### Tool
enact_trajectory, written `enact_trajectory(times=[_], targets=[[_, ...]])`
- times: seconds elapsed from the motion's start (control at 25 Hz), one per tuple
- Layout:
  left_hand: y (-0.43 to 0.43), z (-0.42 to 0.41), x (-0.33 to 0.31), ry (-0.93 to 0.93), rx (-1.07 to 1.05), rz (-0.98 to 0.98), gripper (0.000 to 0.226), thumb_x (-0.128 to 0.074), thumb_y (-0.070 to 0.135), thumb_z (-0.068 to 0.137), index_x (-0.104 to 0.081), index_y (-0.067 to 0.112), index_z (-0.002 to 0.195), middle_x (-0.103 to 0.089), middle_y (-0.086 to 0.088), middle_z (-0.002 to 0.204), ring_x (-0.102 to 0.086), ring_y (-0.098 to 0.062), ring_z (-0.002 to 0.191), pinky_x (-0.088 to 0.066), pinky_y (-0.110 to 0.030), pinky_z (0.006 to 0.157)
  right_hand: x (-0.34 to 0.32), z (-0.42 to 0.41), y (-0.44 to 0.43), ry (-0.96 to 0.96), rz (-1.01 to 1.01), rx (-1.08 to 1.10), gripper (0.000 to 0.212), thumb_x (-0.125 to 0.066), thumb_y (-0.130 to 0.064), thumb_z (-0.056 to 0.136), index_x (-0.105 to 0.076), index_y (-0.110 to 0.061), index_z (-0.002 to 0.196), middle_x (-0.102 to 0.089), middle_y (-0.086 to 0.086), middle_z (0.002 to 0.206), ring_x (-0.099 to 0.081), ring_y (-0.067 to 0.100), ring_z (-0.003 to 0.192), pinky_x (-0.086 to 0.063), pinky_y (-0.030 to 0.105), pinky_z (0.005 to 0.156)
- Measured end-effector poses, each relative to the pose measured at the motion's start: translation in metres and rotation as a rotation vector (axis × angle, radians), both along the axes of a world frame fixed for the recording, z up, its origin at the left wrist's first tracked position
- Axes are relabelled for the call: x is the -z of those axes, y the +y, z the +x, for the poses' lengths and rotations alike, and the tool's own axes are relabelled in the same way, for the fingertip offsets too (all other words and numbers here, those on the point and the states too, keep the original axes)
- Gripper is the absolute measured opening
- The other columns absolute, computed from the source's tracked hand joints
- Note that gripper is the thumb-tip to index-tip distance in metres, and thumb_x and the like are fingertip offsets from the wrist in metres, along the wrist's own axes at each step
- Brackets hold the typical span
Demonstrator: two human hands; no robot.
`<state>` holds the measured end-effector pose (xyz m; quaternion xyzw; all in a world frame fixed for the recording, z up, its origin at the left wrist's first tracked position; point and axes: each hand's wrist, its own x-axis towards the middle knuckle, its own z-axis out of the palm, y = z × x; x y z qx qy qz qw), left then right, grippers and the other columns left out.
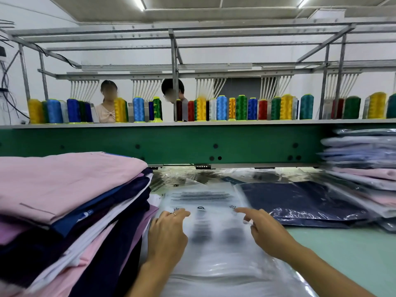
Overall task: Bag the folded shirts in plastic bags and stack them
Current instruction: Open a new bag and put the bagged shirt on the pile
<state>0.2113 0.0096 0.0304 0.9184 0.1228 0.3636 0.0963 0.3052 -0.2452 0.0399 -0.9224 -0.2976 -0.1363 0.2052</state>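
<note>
Mint-green table | thread spools behind | left hand, right hand: fingers relaxed on bag

We see a row of thread spools in yellow, blue, green, red and white standing upright on a long shelf. Beneath it runs a green machine beam. A grey metal frame rises above the spools, with white thread guides hanging from it. Behind the spools we make out two people, one in a pale top and another partly hidden by a post. Dark cables hang at far left. Nearest us lies the pale green surface.
</note>
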Motion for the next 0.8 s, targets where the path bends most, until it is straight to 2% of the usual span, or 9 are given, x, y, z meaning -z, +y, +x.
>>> enact_trajectory(times=[0.08, 0.16, 0.24, 0.36, 0.44, 0.56, 0.64, 0.72, 0.8], targets=[[0.002, 0.001, -0.001, 0.029, -0.016, 0.047, 0.074, -0.049, -0.002, 0.078, -0.05, 0.04, 0.139, -0.049, 0.024, 0.145, -0.048, -0.007, 0.126, -0.036, -0.027, 0.099, -0.006, -0.005, 0.002, -0.075, 0.06, -0.008, 0.05, -0.042, -0.004, 0.099, -0.041, -0.046, 0.127, -0.058, -0.017, 0.11, -0.051, 0.001, 0.081, -0.045, 0.024, 0.067], [0.004, 0.0, -0.004, 0.073, -0.031, 0.047, 0.067, -0.052, 0.001, 0.08, -0.055, 0.041, 0.134, -0.044, 0.024, 0.149, -0.042, -0.007, 0.131, -0.034, -0.027, 0.103, -0.01, -0.006, 0.003, -0.196, 0.08, -0.049, 0.041, -0.046, -0.002, 0.097, -0.041, -0.04, 0.11, -0.063, -0.015, 0.1, -0.053, 0.008, 0.076, -0.047, 0.028, 0.064], [0.006, -0.002, -0.005, 0.101, -0.041, 0.051, 0.057, -0.056, 0.005, 0.081, -0.061, 0.04, 0.126, -0.045, 0.025, 0.148, -0.042, -0.007, 0.131, -0.034, -0.028, 0.102, -0.012, -0.005, 0.004, -0.274, -0.001, -0.062, 0.042, -0.047, 0.002, 0.094, -0.045, -0.038, 0.106, -0.061, -0.015, 0.092, -0.054, 0.012, 0.077, -0.047, 0.031, 0.065], [0.005, -0.002, -0.001, 0.093, -0.048, 0.097, 0.068, -0.054, 0.003, 0.081, -0.048, 0.039, 0.139, -0.04, 0.023, 0.152, -0.042, -0.01, 0.131, -0.037, -0.029, 0.102, -0.006, 0.0, 0.004, -0.226, -0.045, -0.056, 0.055, -0.044, -0.001, 0.096, -0.056, -0.044, 0.128, -0.059, -0.026, 0.117, -0.053, 0.003, 0.1, -0.046, 0.023, 0.075], [0.003, 0.0, -0.001, 0.054, -0.043, 0.126, 0.083, -0.052, -0.002, 0.076, -0.037, 0.035, 0.149, -0.035, 0.018, 0.157, -0.043, -0.013, 0.132, -0.042, -0.029, 0.1, -0.002, 0.001, 0.008, -0.226, -0.057, -0.06, 0.068, -0.042, -0.004, 0.097, -0.037, -0.046, 0.15, -0.05, -0.03, 0.13, -0.043, -0.001, 0.101, -0.038, 0.016, 0.068], [0.001, -0.001, -0.003, -0.017, -0.059, 0.154, 0.091, -0.054, -0.01, 0.067, -0.042, 0.025, 0.149, -0.038, 0.01, 0.157, -0.049, -0.02, 0.126, -0.049, -0.033, 0.093, 0.002, 0.002, 0.013, -0.22, -0.005, -0.09, 0.082, -0.044, -0.001, 0.094, -0.017, -0.051, 0.154, -0.043, -0.028, 0.117, -0.041, 0.001, 0.092, -0.041, 0.02, 0.062], [0.0, -0.001, -0.005, -0.133, -0.021, 0.141, 0.075, -0.06, -0.016, 0.059, -0.063, 0.021, 0.123, -0.062, 0.004, 0.135, -0.06, -0.023, 0.105, -0.052, -0.034, 0.078, 0.002, 0.002, 0.013, -0.186, 0.082, -0.064, 0.072, -0.045, -0.001, 0.093, -0.027, -0.054, 0.139, -0.049, -0.019, 0.111, -0.051, 0.007, 0.094, -0.048, 0.027, 0.073], [0.002, -0.002, -0.006, -0.22, -0.012, 0.1, 0.052, -0.064, -0.02, 0.058, -0.057, 0.017, 0.094, -0.067, 0.002, 0.091, -0.061, -0.022, 0.074, -0.046, -0.031, 0.059, 0.002, 0.006, 0.01, -0.183, 0.125, -0.03, 0.058, -0.046, -0.003, 0.093, -0.03, -0.048, 0.126, -0.057, -0.01, 0.104, -0.055, 0.015, 0.088, -0.048, 0.033, 0.073], [0.004, -0.001, -0.008, -0.243, 0.007, 0.065, 0.049, -0.064, -0.016, 0.063, -0.049, 0.016, 0.097, -0.061, 0.001, 0.08, -0.059, -0.023, 0.065, -0.044, -0.032, 0.055, 0.001, 0.007, 0.006, -0.167, 0.109, -0.059, 0.054, -0.05, -0.007, 0.094, -0.036, -0.047, 0.126, -0.059, -0.016, 0.104, -0.054, 0.008, 0.088, -0.047, 0.028, 0.075]])
